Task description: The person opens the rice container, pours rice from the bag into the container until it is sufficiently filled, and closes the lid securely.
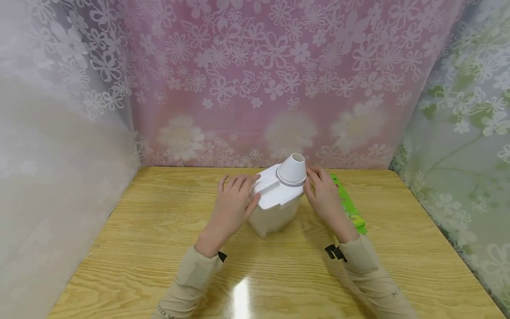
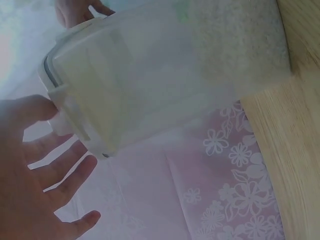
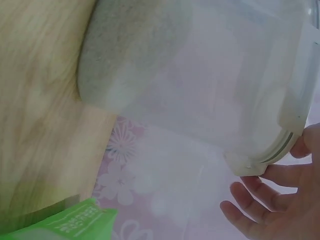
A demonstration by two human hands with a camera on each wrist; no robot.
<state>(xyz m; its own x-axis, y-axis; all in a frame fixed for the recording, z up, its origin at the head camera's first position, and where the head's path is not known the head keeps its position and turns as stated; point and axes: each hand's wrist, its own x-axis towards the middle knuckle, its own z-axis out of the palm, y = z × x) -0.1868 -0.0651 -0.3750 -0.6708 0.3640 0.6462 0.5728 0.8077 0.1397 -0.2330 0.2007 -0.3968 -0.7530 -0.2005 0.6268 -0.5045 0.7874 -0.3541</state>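
A translucent storage container point(image 1: 275, 219) stands on the table with a white lid point(image 1: 275, 195) on top. Pale grains point(image 2: 245, 45) fill its lower part. From the lid's far side rises a cone-shaped white cup point(image 1: 292, 170), narrow end up. My left hand point(image 1: 235, 199) is at the lid's left edge, fingers spread and thumb against the rim; its fingertips are partly hidden in the left wrist view. At the right edge, my right hand point(image 1: 326, 195) pinches the lid's rim and side latch point(image 3: 247, 165) between thumb and index finger, the other fingers loosely bent.
A green printed bag point(image 1: 348, 204) lies on the wooden table point(image 1: 159, 230) just right of the container, partly behind my right hand. Flowered curtains point(image 1: 239, 88) hang at the table's back and along both sides.
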